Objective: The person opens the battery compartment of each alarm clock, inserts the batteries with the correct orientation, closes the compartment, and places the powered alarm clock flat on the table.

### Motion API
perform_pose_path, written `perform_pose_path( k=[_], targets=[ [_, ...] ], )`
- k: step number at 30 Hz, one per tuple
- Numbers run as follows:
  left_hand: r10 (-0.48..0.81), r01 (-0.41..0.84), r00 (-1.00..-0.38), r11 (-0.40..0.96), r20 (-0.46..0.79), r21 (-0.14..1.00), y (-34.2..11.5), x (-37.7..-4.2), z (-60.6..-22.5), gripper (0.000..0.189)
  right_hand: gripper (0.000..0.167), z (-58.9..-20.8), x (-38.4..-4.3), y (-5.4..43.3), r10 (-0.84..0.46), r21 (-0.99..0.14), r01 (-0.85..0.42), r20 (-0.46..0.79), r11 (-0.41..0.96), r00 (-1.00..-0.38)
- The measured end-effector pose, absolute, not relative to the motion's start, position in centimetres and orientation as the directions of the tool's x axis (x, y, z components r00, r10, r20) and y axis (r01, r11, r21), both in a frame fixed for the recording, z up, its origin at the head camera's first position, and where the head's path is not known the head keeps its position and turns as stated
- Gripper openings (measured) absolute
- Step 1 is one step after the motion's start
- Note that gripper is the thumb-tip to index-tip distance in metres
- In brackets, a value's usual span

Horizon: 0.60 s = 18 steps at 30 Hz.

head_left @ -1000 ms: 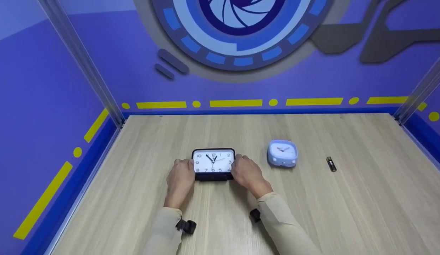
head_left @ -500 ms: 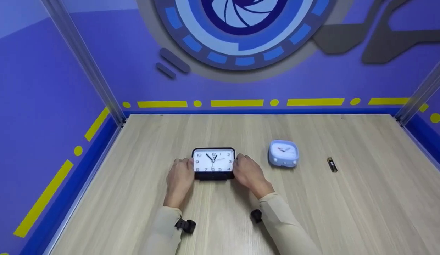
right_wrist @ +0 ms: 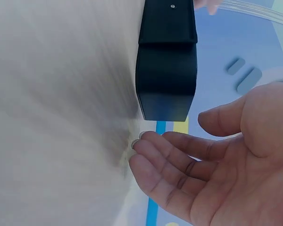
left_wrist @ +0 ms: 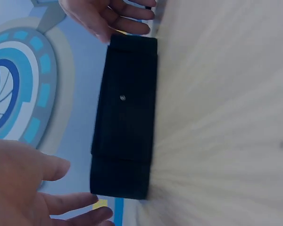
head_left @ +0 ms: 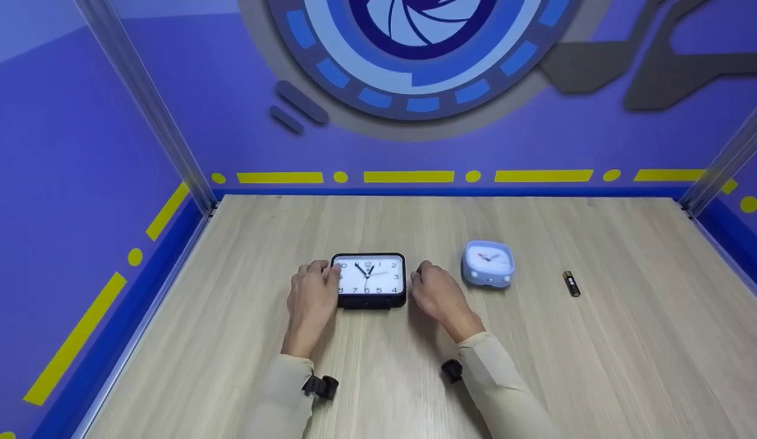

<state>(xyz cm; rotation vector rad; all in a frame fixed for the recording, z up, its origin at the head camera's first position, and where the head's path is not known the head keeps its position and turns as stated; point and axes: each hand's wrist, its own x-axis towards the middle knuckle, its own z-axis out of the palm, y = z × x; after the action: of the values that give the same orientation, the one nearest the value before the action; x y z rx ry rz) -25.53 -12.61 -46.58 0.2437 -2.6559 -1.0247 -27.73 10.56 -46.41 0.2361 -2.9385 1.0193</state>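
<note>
A black rectangular alarm clock [head_left: 369,275] with a white dial stands upright on the wooden table. Its dark underside front [left_wrist: 125,103] fills the middle of the left wrist view. At the clock's left end is my left hand [head_left: 311,299], thumb and fingers loosely spread; in the left wrist view a fingertip reaches the clock's corner, though contact is hard to tell. My right hand [head_left: 440,299] lies just off the clock's right end, with a visible gap between. In the right wrist view, this hand's fingers [right_wrist: 167,174] are relaxed, thumb apart, holding nothing.
To the right of my right hand sits a small light-blue alarm clock [head_left: 488,264]. Farther right a black battery [head_left: 571,284] with a gold-coloured end lies on the table [head_left: 628,366]. Blue-purple panels [head_left: 415,152] wall in the back and sides.
My right hand has come away from the black clock's right end, moving slightly right. The left hand's thumb now overlaps the dial's left edge in the head view, its fingers looser.
</note>
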Motion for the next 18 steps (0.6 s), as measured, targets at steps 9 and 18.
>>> perform_pose_path(
  k=[9, 18],
  targets=[
    [-0.197, 0.048, -0.944, 0.710, 0.264, 0.703, -10.5, -25.5, -45.9, 0.042, 0.020, -46.0, -27.3, 12.2, -0.138, -0.583, -0.175, 0.107, 0.794, -0.985],
    [-0.156, 0.085, -0.941, 0.748, 0.300, 0.658, -8.3, -25.0, -45.5, 0.045, 0.016, -45.7, -26.8, 13.2, -0.115, -0.567, -0.190, 0.165, 0.801, -0.980]
  ],
)
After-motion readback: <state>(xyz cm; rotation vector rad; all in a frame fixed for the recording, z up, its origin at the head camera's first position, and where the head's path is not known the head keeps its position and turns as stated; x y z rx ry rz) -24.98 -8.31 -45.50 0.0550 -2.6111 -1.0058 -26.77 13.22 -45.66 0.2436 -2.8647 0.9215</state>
